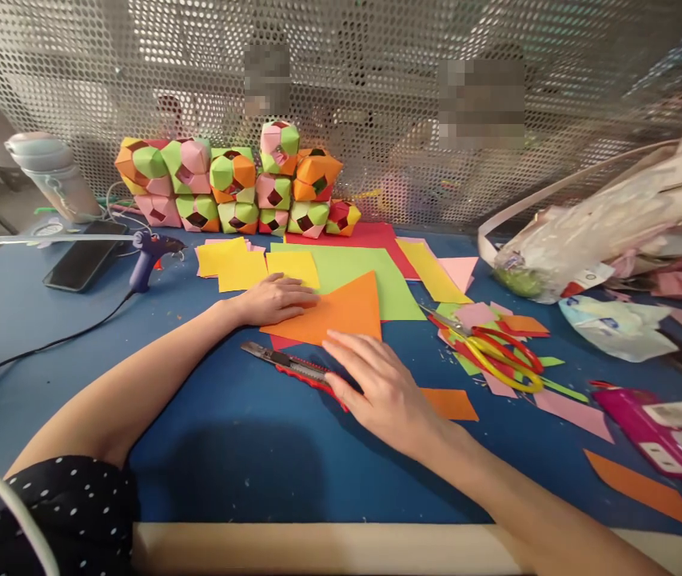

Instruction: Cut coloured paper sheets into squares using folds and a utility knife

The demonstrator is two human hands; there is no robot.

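Observation:
An orange sheet of paper (341, 310), with a slanted upper edge like a folded triangle, lies at the middle of the blue table. My left hand (277, 301) rests flat on its left corner, fingers stretched out. Over its lower edge reaches my right hand (380, 376), fingers extended and holding nothing I can see. A red utility knife (301, 368) lies just below the paper, its handle end beside my right thumb; whether they touch I cannot tell. Under the orange paper are a green sheet (352, 268) and a red sheet (370, 237). Yellow squares (236, 264) lie beyond my left hand.
Folded paper balls (274, 192) are stacked against a perforated metal screen (376, 160). Scissors (502, 356) lie on paper scraps at right, near a pink power strip (656, 428) and a bag (604, 216). Left are a glue gun (146, 260), phone (85, 258) and bottle (56, 180).

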